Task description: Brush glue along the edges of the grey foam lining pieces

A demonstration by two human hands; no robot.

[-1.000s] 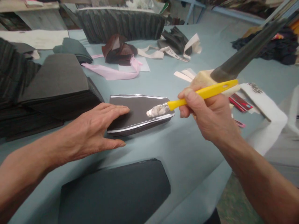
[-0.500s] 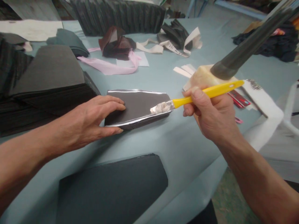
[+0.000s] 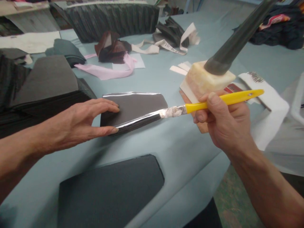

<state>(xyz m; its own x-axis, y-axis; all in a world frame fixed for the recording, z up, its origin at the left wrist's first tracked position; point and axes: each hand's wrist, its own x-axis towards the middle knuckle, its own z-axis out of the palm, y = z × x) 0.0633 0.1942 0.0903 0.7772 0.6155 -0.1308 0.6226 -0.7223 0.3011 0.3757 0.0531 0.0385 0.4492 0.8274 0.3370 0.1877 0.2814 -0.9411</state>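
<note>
My right hand (image 3: pixel 228 123) grips a yellow-handled brush (image 3: pixel 237 97), its bristles (image 3: pixel 169 112) caked with whitish paste. The bristles meet the near right edge of a small stack of dark, tapered pieces (image 3: pixel 140 104). Shiny white strips of wet paste run along the stack's long edges. My left hand (image 3: pixel 80 122) rests on the stack's left end with its fingers apart, the thumb at the near edge and the fingertips on top. Closer to me lies a larger dark panel (image 3: pixel 109 193) with cut corners.
Behind my right hand stands a cream block (image 3: pixel 204 79) with a thick dark handle (image 3: pixel 237 41). A tall stack of dark pieces (image 3: pixel 49 72) is at left. Pink cloth (image 3: pixel 106 71), pale tape (image 3: pixel 147 49) and a long dark bundle (image 3: pixel 114 20) lie farther back.
The brush has moved right, from on top of the stack near its near edge to that edge's right end. My left hand stays on the stack. The whole view has shifted slightly.
</note>
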